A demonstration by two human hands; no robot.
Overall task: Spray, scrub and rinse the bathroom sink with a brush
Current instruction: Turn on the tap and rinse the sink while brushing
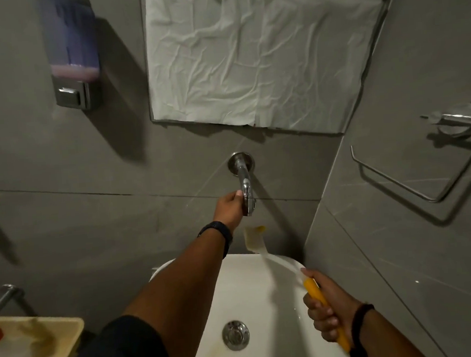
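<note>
Brush [256,239] gripped in right hand [325,310], raised under tap [246,194]; left hand [229,208] outstretched, fingers on tap

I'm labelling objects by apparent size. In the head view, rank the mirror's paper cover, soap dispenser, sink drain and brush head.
1. paper cover
2. soap dispenser
3. and 4. Sink drain and brush head look alike, so unranked.

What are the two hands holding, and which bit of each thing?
The right hand holds the brush by its yellow handle, bristles up under the tap. The left hand grips the tap at its front end.
</note>
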